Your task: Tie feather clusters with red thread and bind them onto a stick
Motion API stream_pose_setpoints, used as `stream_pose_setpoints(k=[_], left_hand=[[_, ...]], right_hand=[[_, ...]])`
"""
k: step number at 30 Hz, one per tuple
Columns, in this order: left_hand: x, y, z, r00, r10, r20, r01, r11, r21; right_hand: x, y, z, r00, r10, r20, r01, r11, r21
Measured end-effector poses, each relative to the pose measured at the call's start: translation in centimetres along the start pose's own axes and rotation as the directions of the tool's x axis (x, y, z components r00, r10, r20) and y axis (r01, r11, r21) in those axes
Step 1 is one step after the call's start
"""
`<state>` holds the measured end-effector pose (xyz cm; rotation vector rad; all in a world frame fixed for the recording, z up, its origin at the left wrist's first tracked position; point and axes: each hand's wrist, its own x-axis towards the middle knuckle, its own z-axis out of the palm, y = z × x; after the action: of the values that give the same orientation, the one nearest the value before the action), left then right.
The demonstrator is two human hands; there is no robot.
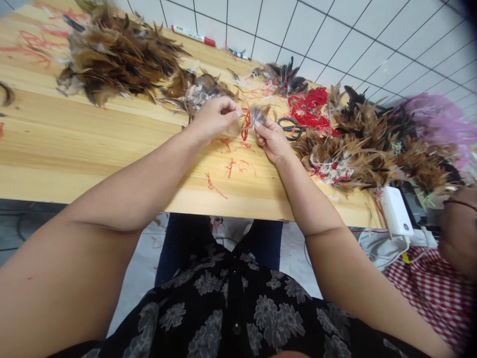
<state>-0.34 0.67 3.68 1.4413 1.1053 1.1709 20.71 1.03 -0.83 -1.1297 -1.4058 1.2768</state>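
Observation:
My right hand (271,139) pinches a small grey feather tuft (258,115) at its base over the wooden table (112,149). My left hand (218,117) is closed on a red thread (246,127) that runs to the tuft. Both hands are close together above the table's middle. Loose red thread scraps (238,166) lie just in front of them.
A big pile of brown feathers (119,54) lies at the back left, a smaller one (197,92) behind my left hand. Tied feather bundles (372,144), red thread (309,107) and black scissors (292,127) sit right. A white power bank (397,211), a marker (194,36); another person's arm (460,228).

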Motion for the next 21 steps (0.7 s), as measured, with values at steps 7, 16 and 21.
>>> stream_pose_setpoints(k=[7, 16, 21], left_hand=[[-0.1, -1.4, 1.0, 0.992, -0.020, 0.128, 0.034, 0.994, -0.104], [1.0, -2.5, 0.4, 0.990, -0.080, 0.114, 0.107, 0.960, -0.258], [0.8, -2.9, 0.5, 0.985, -0.074, 0.158, 0.108, 0.970, -0.217]], right_hand=[[-1.1, -0.6, 1.6, 0.997, -0.072, 0.017, 0.073, 0.989, -0.132], [-0.6, -0.1, 1.9, 0.993, -0.104, -0.059, 0.094, 0.984, -0.153], [-0.3, 1.0, 1.4, 0.989, -0.146, -0.035, 0.130, 0.950, -0.285]])
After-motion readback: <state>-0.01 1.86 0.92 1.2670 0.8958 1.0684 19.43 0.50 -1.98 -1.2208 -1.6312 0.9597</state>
